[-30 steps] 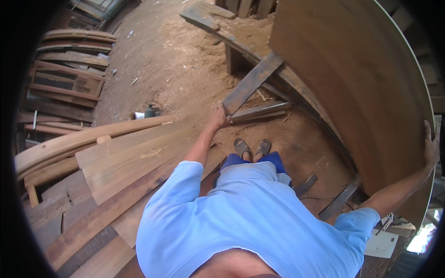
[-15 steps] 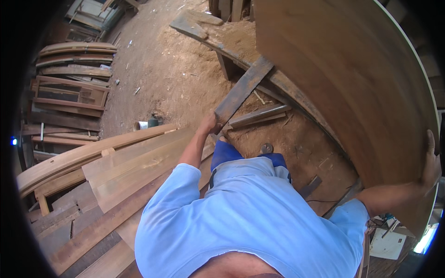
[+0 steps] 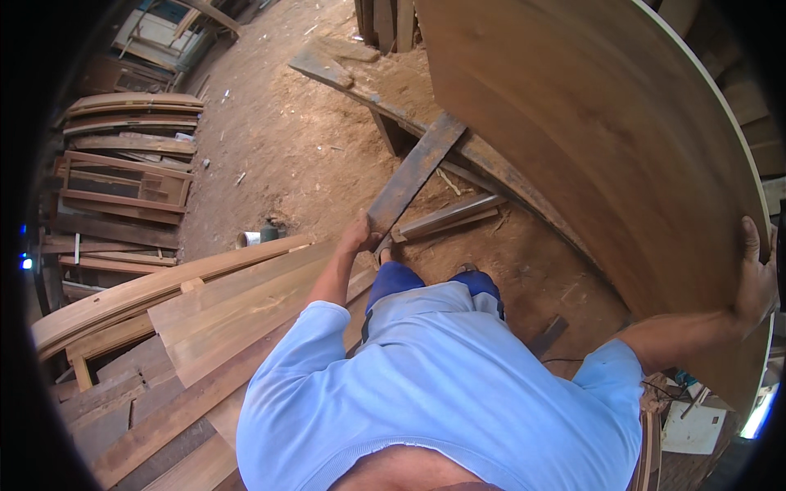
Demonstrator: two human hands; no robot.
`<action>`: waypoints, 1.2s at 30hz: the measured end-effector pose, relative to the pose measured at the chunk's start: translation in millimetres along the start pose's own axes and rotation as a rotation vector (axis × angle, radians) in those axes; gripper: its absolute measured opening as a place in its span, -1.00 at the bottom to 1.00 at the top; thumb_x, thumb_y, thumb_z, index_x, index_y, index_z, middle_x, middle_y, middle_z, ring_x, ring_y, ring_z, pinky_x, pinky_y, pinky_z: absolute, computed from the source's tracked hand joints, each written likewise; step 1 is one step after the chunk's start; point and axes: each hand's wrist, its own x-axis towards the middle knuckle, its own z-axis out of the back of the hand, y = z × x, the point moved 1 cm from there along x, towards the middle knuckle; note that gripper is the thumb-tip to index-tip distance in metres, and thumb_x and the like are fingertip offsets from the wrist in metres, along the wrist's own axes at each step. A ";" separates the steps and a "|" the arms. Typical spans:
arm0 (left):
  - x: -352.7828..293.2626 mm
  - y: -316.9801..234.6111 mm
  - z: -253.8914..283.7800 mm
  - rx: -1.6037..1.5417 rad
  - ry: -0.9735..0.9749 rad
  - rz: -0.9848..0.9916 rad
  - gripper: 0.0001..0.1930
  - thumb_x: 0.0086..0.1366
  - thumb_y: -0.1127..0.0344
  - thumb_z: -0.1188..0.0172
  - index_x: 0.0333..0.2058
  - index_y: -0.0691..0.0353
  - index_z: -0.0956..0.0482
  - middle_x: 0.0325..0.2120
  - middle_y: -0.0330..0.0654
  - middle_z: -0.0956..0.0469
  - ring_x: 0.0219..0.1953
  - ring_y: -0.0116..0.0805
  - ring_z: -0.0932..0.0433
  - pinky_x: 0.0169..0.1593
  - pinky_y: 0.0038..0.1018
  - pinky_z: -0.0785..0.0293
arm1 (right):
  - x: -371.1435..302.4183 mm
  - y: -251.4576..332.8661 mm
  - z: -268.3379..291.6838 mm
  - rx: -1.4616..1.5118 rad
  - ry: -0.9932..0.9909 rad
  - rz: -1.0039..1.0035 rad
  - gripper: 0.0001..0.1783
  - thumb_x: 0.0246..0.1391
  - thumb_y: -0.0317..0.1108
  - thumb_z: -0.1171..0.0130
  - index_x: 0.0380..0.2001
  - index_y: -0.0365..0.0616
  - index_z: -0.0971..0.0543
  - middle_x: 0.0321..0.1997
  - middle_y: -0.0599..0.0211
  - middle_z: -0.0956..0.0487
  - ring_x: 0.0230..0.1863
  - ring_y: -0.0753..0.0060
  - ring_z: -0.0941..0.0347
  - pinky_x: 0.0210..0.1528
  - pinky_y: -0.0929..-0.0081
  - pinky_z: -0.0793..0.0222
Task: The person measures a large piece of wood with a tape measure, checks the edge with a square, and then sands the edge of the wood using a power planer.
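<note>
Left hand (image 3: 358, 235): grip closed round near end of a dark narrow board (image 3: 419, 172), its length running up-right to the bench (image 3: 323, 69). Right hand (image 3: 755, 286) touching outer edge of broad wooden panel (image 3: 573, 147); cannot tell whether grip closes behind.

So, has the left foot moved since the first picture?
Yes: the left foot has moved forward and to the left, judged against the long strip lying on the ground, whose left end it is now closer to.
</note>
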 end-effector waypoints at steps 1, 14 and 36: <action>0.6 1.3 -0.2 -0.005 0.004 0.033 -0.08 0.16 0.01 -0.37 0.28 0.46 -0.09 -0.04 0.42 -0.52 0.11 0.31 -0.48 0.12 -0.06 -0.44 | 1.5 -3.4 -1.7 0.064 0.026 0.009 -0.07 0.02 0.45 -0.19 0.23 -0.06 -0.51 0.17 0.25 -0.60 0.18 0.15 -0.51 0.23 0.28 -0.35; 43.5 8.8 -0.5 0.127 -0.078 -0.043 -0.14 0.15 -0.15 -0.37 0.19 0.46 -0.34 0.07 0.37 -0.48 0.13 0.28 -0.48 0.17 -0.07 -0.41 | -33.3 56.6 62.8 0.164 -0.028 0.035 -0.26 -0.08 0.29 -0.39 -0.06 -0.12 -0.64 -0.10 0.00 -0.66 -0.07 -0.02 -0.61 -0.04 0.19 -0.49; -41.1 -477.8 340.6 -0.093 -1.775 -1.331 -0.59 0.36 -0.08 0.08 -0.29 -0.07 -0.74 -0.31 -0.37 -0.72 -0.17 -0.31 -0.61 0.10 -0.25 -0.21 | -52.7 65.3 80.2 0.327 -0.006 -0.125 -0.39 -0.26 0.43 -0.37 -0.33 0.20 -0.73 -0.31 0.46 -0.72 -0.13 0.33 -0.63 0.09 0.21 -0.25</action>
